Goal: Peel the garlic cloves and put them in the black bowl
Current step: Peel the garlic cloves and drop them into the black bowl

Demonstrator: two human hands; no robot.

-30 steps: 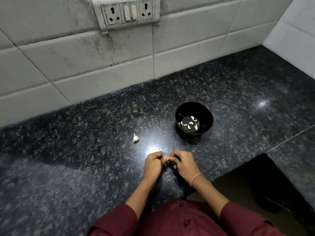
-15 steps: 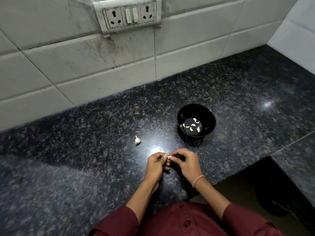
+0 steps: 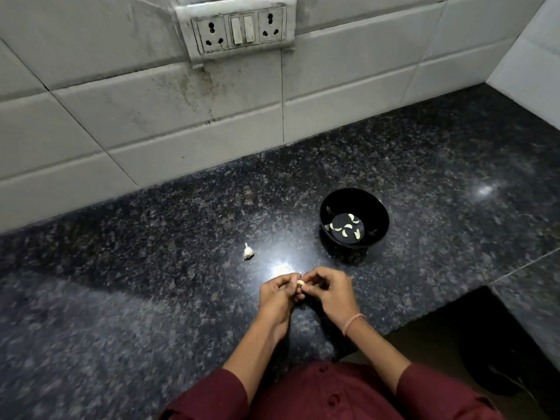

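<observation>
1. The counter (image 3: 151,298): black granite, flecked grey and brown.
2. The bowl (image 3: 375,213): plain glossy black; the cloves (image 3: 345,227) inside are pale cream.
3. The held clove (image 3: 300,282): cream.
4. The garlic piece (image 3: 248,252): white.
5. The wall tiles (image 3: 151,116): off-white, smudged with dark streaks.
6. The shirt (image 3: 327,395): maroon; the wristband (image 3: 353,323): pink.

Dark speckled granite surface (image 3: 121,298), polished, with a light reflection (image 3: 280,269). White tiled wall (image 3: 145,116) along the far edge, stained, carrying a twin-socket switch panel (image 3: 239,28). Second wall (image 3: 533,71) at the far right corner.
</observation>
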